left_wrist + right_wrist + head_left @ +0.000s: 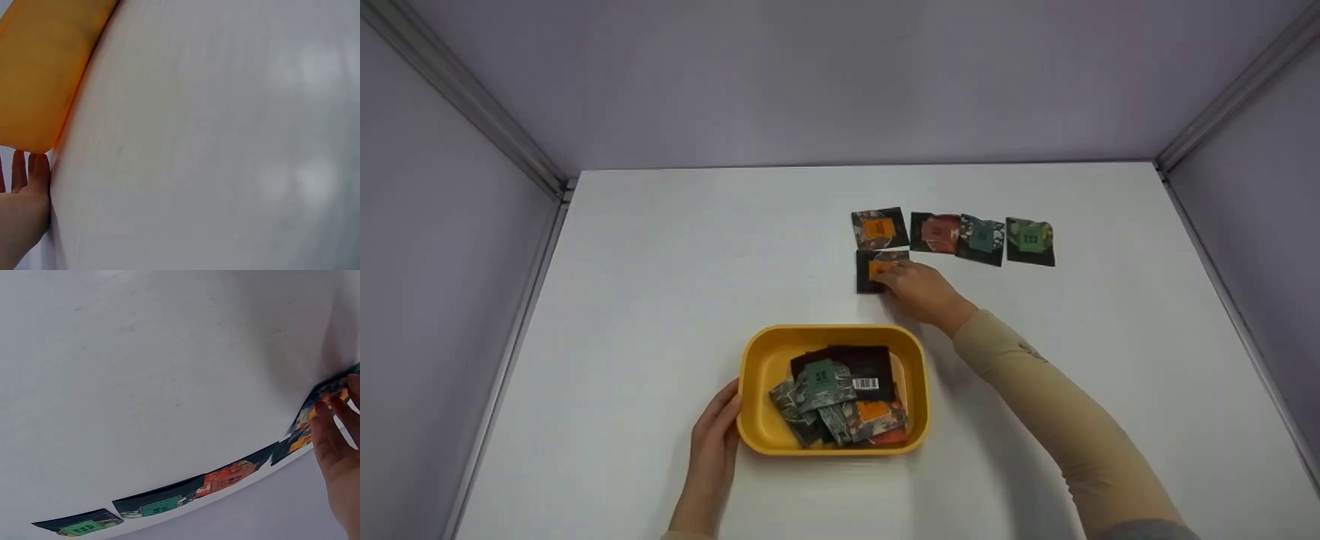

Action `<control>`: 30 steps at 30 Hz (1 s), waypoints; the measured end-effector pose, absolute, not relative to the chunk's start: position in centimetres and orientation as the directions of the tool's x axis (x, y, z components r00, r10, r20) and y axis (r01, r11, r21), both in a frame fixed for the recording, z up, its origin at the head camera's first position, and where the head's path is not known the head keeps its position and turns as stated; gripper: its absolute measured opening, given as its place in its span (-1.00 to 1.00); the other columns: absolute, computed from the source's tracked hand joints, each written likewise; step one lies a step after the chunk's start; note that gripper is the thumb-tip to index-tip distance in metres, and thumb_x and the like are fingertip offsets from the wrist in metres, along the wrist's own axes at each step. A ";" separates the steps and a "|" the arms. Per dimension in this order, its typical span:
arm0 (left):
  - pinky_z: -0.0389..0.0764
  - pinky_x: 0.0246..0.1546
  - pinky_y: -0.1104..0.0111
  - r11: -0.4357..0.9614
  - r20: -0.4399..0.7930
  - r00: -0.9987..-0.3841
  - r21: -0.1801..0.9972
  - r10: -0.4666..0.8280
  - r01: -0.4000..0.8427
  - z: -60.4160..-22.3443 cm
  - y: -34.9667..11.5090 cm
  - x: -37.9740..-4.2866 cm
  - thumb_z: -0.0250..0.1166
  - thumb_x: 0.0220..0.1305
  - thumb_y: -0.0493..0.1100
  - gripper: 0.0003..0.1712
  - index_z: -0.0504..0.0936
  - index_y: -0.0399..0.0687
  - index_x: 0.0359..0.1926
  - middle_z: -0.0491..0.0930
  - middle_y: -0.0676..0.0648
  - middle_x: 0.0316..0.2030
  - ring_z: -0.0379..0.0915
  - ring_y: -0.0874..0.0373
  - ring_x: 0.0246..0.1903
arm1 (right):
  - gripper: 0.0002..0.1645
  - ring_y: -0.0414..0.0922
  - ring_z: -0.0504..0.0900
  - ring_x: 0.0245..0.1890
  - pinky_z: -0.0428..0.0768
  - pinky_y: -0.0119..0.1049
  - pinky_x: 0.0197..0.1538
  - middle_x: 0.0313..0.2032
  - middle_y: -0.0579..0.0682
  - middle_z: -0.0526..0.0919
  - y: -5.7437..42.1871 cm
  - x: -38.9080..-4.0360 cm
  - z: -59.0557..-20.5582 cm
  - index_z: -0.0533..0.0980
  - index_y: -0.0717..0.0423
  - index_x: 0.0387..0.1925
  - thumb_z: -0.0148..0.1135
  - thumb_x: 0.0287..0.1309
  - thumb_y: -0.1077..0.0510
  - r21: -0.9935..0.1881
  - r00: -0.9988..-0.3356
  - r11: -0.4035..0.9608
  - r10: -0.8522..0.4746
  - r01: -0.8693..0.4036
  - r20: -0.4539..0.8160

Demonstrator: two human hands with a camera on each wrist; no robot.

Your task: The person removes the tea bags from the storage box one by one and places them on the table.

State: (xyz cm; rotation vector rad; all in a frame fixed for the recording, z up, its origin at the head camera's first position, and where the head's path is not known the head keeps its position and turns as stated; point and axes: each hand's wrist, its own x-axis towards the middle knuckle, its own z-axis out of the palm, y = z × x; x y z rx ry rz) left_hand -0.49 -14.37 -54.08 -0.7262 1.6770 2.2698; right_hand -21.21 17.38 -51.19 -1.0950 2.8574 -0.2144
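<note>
My right hand (919,291) holds a dark square sachet with an orange label (867,279) by its right side, low over the white table. In the right wrist view, the fingertips and thumb of the right hand (340,444) meet on the sachet's printed face (308,417). Directly behind it lies a matching orange-labelled sachet (880,229). My left hand (714,431) rests against the left wall of a yellow tub (761,375), its fingers fairly straight. From the left wrist, those fingers (37,169) touch the tub's outside (48,84). Several mixed sachets (823,386) overlap inside the tub.
Right of the orange pair, a red-labelled sachet (936,232), a teal-labelled one (982,238) and a green-labelled one (1030,241) lie in a row. The red and teal ones meet at their edges. Pale panels (840,82) enclose the table (675,247) at the back and sides.
</note>
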 end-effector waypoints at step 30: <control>0.38 0.26 0.47 -0.348 -0.537 -0.834 0.811 -0.127 -0.470 -53.9 -14.3 -0.5 0.19 0.44 0.05 -0.33 0.32 -0.18 0.42 0.28 -0.09 0.40 0.26 0.16 0.32 | -0.79 -0.08 0.67 -0.15 0.64 -0.21 0.02 -0.16 -0.03 0.75 12.5 -16.7 -42.7 0.70 0.08 -0.07 0.28 0.29 0.22 -0.120 -0.522 0.512 -0.849 -0.850 0.078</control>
